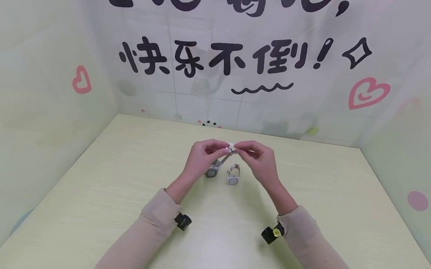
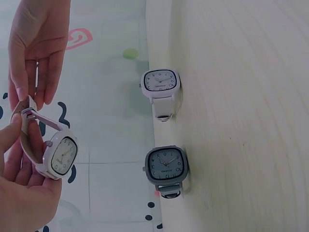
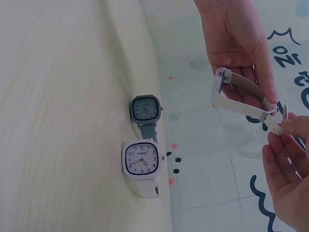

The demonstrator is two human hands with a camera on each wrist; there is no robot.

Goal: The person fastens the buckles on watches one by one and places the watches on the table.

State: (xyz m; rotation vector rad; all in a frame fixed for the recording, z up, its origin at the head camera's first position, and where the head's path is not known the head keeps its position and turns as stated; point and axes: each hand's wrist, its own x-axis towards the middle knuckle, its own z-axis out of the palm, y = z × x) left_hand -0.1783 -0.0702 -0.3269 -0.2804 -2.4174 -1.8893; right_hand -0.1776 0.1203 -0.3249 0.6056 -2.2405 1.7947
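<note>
A white wristwatch (image 2: 63, 153) with a squarish face is held up above the table between both hands. My left hand (image 1: 200, 156) grips its strap near the buckle, fingers behind the band and thumb on top. The strap's holed end (image 3: 274, 126) is pinched between the thumb and fingers of my right hand (image 1: 260, 159). The strap forms a loop, its tail passing through the buckle (image 3: 264, 116). Below the hands, a grey watch (image 1: 211, 171) and another white watch (image 1: 233, 179) stand on the table, faces toward me.
The pale wooden table (image 1: 102, 193) is bounded at the back by a white printed sheet (image 1: 210, 105) with black lettering. Similar sheets hang at both sides. A small black camera (image 1: 183, 222) sits at the left cuff, another camera (image 1: 269, 235) at the right.
</note>
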